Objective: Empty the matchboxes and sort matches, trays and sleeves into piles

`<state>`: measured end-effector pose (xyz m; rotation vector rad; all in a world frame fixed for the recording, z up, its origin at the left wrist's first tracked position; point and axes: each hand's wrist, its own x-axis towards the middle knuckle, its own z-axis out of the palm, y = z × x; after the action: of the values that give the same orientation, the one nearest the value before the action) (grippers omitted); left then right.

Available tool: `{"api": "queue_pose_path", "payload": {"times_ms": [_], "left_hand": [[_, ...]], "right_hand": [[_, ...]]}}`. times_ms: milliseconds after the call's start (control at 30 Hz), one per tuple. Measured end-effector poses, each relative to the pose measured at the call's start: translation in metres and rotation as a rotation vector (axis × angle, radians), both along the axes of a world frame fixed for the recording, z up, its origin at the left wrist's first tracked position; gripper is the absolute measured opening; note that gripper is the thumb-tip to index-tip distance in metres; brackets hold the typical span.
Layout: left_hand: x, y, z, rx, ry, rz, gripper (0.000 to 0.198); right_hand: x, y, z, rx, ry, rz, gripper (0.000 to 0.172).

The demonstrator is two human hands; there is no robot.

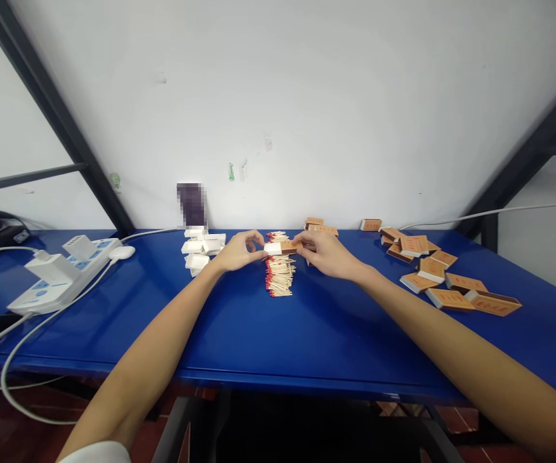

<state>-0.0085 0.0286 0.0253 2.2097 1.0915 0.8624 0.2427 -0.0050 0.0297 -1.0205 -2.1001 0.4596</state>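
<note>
My left hand pinches the outer end of a white matchbox tray. My right hand grips an orange-brown matchbox sleeve by its right end. Tray and sleeve meet end to end above the matches; whether the tray has entered the sleeve is too small to tell. Below them lies a row of loose red-tipped matches, with heads to the left. Several white trays are piled left of my left hand. Behind my right hand are a few orange matchbox sleeves.
Several matchboxes lie scattered on the right of the blue table. A white power strip with plugs and cables sits at the left. A pixelated dark object stands against the wall. Dark metal posts frame both sides.
</note>
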Motion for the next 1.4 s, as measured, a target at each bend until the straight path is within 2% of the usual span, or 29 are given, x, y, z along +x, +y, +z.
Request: {"api": "queue_pose_path", "payload": {"times_ms": [567,700,800,933,1100,1233,1400], "left_hand": [[-0.001,0.001,-0.003,0.002,-0.042,0.005,0.028],[0.0,0.001,-0.004,0.005,-0.052,0.001,0.029],[0.0,0.001,-0.005,0.005,-0.058,-0.002,0.029],[0.001,0.0,-0.005,0.002,-0.064,-0.002,0.028],[0.002,0.0,-0.004,0.009,-0.085,0.01,0.029],[0.002,0.0,-0.005,0.012,-0.086,0.028,0.029],[0.003,0.0,-0.005,0.019,-0.111,0.03,0.028]], "right_hand": [[0.01,-0.011,0.011,0.039,-0.185,-0.134,0.023],[0.01,-0.017,0.014,0.086,-0.11,-0.134,0.023],[0.013,-0.018,0.017,0.124,0.037,-0.155,0.021],[0.027,-0.01,0.019,0.252,0.18,-0.287,0.021],[0.049,0.008,0.012,0.303,0.138,-0.45,0.021],[0.056,0.018,0.004,0.266,0.1,-0.473,0.021],[0.06,0.023,0.0,0.248,0.109,-0.43,0.022]]}}
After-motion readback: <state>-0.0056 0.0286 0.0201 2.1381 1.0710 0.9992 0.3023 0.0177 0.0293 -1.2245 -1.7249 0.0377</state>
